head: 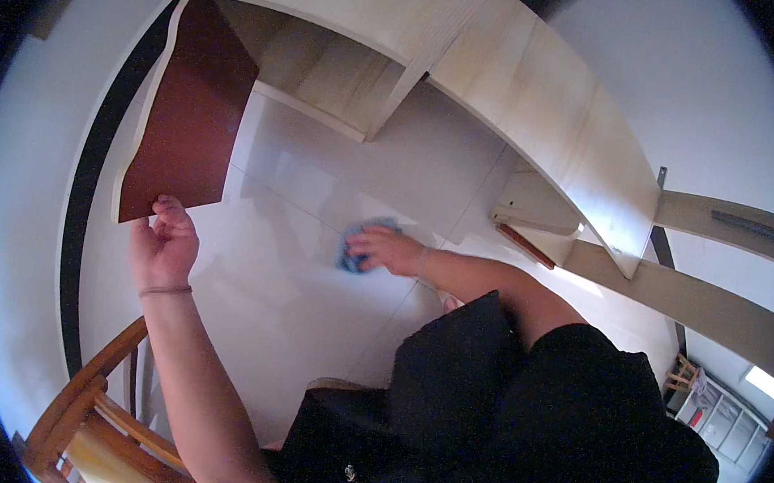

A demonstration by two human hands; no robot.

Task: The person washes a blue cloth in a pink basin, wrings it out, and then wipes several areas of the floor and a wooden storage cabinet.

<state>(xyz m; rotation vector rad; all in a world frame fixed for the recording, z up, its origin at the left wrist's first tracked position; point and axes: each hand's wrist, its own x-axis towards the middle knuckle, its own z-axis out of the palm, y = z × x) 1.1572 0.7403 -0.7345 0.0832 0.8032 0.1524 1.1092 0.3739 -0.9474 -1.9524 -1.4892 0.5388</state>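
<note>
My left hand (166,243) pinches the near bottom corner of a cabinet door (190,113), which stands swung out with its reddish-brown face toward me and a pale edge along its left side. Out in front of my body, my right hand (386,248) lies over a crumpled blue cloth (348,260) on the pale tiled floor (276,287). Some blur shows around the cloth. The fingers cover much of it, and its edges stick out beyond them.
A pale wooden desk (518,96) arches overhead, with a cabinet compartment (325,62) beneath. Black skirting (82,220) runs along the left wall. Close by my left forearm stands a wooden chair (78,415). A low board with a reddish-brown edge (525,246) sits at right.
</note>
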